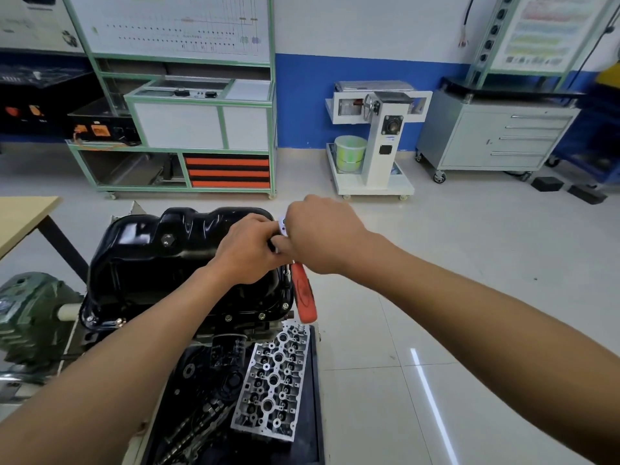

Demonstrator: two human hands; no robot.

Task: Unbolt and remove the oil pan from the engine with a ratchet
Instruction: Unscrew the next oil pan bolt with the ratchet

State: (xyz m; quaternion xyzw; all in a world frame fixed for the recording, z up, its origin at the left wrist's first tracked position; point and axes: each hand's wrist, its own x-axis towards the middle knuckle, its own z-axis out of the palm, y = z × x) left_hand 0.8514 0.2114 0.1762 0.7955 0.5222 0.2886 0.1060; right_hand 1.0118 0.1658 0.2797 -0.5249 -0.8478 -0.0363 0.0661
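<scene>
Workshop with a pale tiled floor (419,263) and a blue-and-white wall is showing behind. A black oil pan (161,260) is sitting on top of an upturned engine (235,322), still lying against it, with bolts showing along its near rim. Both hands are meeting at the right far corner of the oil pan. The right hand (323,236) is curling its fingers down over the head end of a ratchet (303,292). The left hand (250,250) is clenching around the same end from the oil pan side, knuckles up. The ratchet's red handle is hanging down along the right edge of the oil pan, free of both hands. A silver cylinder head (273,380) is lying in front of the oil pan, below the handle. A black oil filter (228,350) is sticking out just under the oil pan's near edge. A wooden table (23,219) is standing left of the oil pan. A white wheeled machine (379,139) and a grey drawer cabinet (496,139) are standing well beyond the oil pan, against the wall.
</scene>
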